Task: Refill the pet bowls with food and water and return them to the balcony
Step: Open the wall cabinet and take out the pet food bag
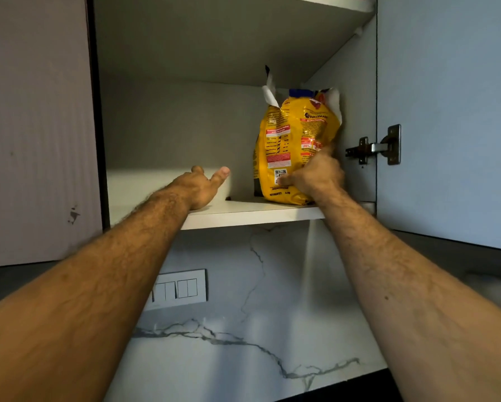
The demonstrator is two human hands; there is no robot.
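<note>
A: Yellow pet food bag [294, 146] upright on cabinet shelf [243, 213], right side, top torn open
B: hands?
A: right hand [316, 177] grips bag's lower front. left hand [203, 185] resting on shelf, fingers relaxed, holding nothing, well apart from bag

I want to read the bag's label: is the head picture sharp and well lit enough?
Head view: dim overall, the cupboard's upper part in shadow; the yellow food bag is lit, yet its small print is soft; the right hand on it looks slightly blurred; wide-angle bending shows at the door edges.
</note>
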